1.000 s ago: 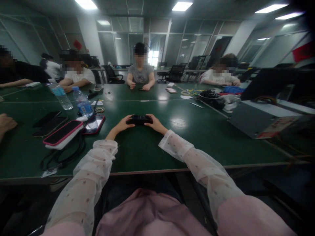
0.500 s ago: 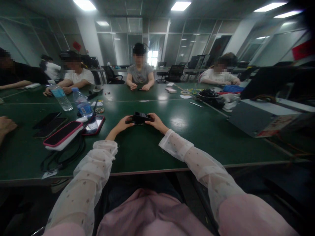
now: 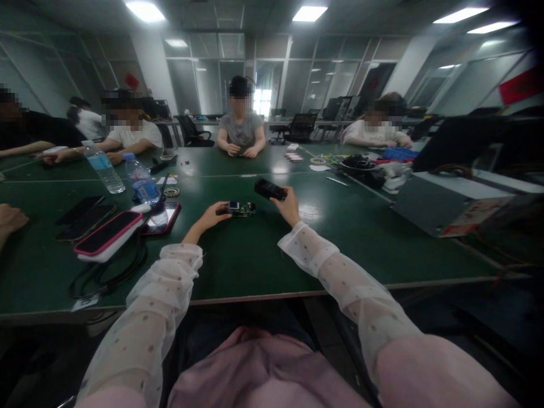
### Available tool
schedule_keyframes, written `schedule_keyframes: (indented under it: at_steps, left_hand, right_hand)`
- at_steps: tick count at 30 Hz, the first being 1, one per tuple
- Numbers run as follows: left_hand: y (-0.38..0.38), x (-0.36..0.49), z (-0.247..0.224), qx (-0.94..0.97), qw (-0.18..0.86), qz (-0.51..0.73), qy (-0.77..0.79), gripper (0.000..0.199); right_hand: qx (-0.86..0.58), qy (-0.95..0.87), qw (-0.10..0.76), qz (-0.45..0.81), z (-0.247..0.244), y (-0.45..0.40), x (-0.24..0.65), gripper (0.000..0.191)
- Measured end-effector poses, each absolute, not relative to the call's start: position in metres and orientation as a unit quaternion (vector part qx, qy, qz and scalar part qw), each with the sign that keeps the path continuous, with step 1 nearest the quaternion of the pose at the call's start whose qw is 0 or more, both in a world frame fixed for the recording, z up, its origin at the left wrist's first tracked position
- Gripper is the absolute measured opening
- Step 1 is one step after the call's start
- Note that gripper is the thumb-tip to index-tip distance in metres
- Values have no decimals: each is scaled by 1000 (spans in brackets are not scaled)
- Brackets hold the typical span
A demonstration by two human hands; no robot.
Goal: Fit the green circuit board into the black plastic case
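Over the green table (image 3: 238, 255), my left hand (image 3: 211, 217) is closed on the left end of a small green circuit board (image 3: 243, 210) with a dark screen-like block on it. My right hand (image 3: 289, 205) grips a black plastic cover (image 3: 268, 189) by its right end, tilted and held apart from the board, up and to its right. Fine details of the board and the inside of the cover are too small to make out.
Left of my hands lie a pink-edged power bank (image 3: 109, 231), a phone with a lit screen (image 3: 164, 218), dark phones (image 3: 85, 218), cables and two water bottles (image 3: 142, 180). A metal computer case (image 3: 450, 201) stands at right. Several people sit around the table; a co-worker's hand (image 3: 12, 218) rests at far left.
The black cover has come off the circuit board. My right hand has moved it up and to the right, while my left hand stays in place with the board.
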State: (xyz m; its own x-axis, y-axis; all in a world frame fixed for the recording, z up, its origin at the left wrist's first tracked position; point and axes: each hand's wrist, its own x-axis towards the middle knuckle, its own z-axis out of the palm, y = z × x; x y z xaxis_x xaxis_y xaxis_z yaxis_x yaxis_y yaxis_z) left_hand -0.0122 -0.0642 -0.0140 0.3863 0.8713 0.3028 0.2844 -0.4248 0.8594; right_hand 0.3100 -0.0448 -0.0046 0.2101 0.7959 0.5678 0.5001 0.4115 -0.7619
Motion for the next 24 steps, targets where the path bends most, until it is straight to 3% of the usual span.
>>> schedule_keyframes:
  at_steps: [17, 24]
  left_hand:
    - [-63, -12, -15, 741, 353, 418, 390, 56]
    - [-62, -15, -13, 738, 385, 394, 389, 72]
  right_hand:
    - [-693, -575, 434, 25, -24, -37, 320, 59]
    - [-692, -569, 444, -2, -22, -41, 317, 68]
